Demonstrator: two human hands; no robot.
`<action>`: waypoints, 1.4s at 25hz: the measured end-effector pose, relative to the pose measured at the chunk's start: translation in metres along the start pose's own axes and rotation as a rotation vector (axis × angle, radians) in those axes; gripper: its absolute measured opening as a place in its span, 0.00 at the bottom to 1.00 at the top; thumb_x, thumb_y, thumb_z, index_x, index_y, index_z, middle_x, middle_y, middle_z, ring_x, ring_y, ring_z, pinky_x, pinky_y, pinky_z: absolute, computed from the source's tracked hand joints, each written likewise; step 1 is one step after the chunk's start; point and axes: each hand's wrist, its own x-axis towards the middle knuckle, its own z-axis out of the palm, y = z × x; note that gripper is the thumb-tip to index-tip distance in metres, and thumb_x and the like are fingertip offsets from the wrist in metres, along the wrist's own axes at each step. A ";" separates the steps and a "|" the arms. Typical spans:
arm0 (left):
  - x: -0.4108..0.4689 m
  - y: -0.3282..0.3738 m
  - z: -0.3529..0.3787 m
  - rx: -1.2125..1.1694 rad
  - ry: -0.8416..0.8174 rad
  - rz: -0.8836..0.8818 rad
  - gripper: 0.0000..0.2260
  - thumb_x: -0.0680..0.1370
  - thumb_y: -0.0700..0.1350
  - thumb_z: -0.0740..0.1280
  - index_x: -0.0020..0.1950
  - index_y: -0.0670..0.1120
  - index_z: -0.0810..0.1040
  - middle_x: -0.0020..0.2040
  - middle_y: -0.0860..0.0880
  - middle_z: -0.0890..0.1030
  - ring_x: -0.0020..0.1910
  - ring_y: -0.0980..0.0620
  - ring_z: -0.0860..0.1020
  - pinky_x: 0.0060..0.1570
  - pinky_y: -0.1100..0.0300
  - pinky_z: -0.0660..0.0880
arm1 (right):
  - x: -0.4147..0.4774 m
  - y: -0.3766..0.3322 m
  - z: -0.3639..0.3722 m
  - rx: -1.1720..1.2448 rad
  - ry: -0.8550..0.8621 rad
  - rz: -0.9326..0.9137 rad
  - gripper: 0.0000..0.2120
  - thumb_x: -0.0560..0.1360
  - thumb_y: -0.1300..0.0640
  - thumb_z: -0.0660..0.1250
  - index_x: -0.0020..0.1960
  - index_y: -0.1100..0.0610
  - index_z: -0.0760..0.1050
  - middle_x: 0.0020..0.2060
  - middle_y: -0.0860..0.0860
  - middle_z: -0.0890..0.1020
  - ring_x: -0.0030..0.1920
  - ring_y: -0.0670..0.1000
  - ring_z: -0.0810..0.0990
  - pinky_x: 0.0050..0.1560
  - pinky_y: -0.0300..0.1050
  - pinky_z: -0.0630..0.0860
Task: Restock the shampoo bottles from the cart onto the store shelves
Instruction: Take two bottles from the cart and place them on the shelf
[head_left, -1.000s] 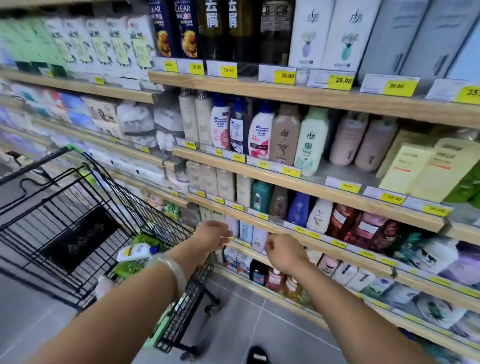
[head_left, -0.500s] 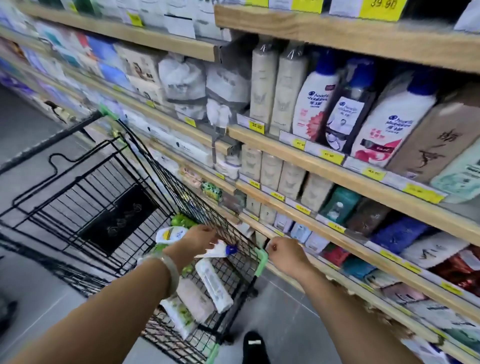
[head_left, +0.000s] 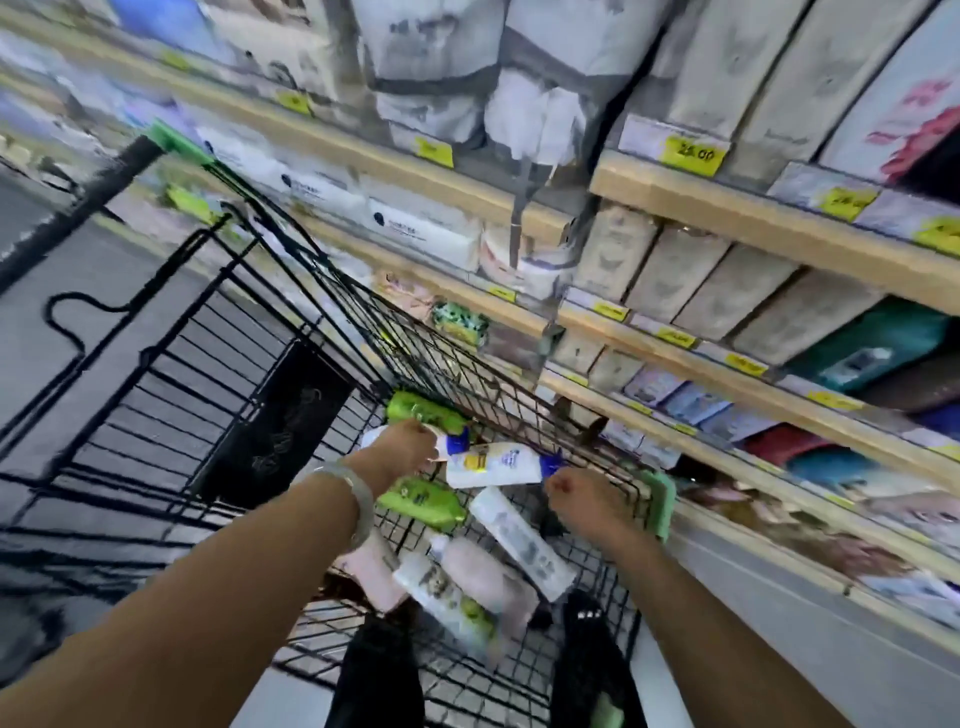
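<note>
In the black wire cart (head_left: 291, 332) lie several shampoo bottles: white ones with blue caps, green ones (head_left: 421, 501) and pale pink ones (head_left: 478, 571). My left hand (head_left: 405, 452), with a pale bangle on its wrist, reaches into the cart and curls over a white blue-capped bottle (head_left: 451, 443). Just right of it lies a second white bottle with a yellow label (head_left: 493, 466), blue cap pointing right. My right hand (head_left: 584, 499) is curled at that cap. Blur hides whether it grips the cap.
Wooden store shelves (head_left: 753, 223) with yellow price tags run along the right, packed with beige bottles (head_left: 675, 270) and other products. The cart's green corner guard (head_left: 662, 504) is close to the shelf front. Grey floor is to the left. My dark trouser legs (head_left: 587, 654) show behind the cart.
The view has tilted down toward the cart. My right hand has left the cart's green corner and dropped inside to the bottle cap. My left hand has moved deeper among the bottles.
</note>
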 end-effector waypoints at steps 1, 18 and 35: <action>0.013 -0.008 -0.009 0.036 -0.035 0.012 0.14 0.80 0.38 0.58 0.63 0.32 0.73 0.60 0.34 0.77 0.53 0.39 0.79 0.34 0.65 0.72 | 0.007 -0.006 0.020 0.023 -0.006 0.043 0.11 0.78 0.57 0.59 0.40 0.59 0.74 0.38 0.58 0.77 0.41 0.58 0.77 0.41 0.44 0.64; 0.275 -0.090 -0.010 0.729 -0.146 0.246 0.23 0.80 0.45 0.56 0.76 0.48 0.59 0.77 0.45 0.57 0.74 0.44 0.60 0.71 0.52 0.61 | 0.154 -0.026 0.242 0.418 -0.002 0.555 0.06 0.78 0.56 0.60 0.50 0.57 0.73 0.42 0.55 0.75 0.44 0.53 0.74 0.44 0.46 0.70; 0.322 -0.110 0.002 0.941 -0.112 0.306 0.27 0.76 0.54 0.57 0.75 0.55 0.55 0.73 0.48 0.55 0.74 0.42 0.49 0.74 0.45 0.46 | 0.196 -0.055 0.288 0.705 0.231 0.808 0.31 0.69 0.53 0.72 0.66 0.58 0.62 0.61 0.57 0.75 0.60 0.60 0.75 0.59 0.53 0.75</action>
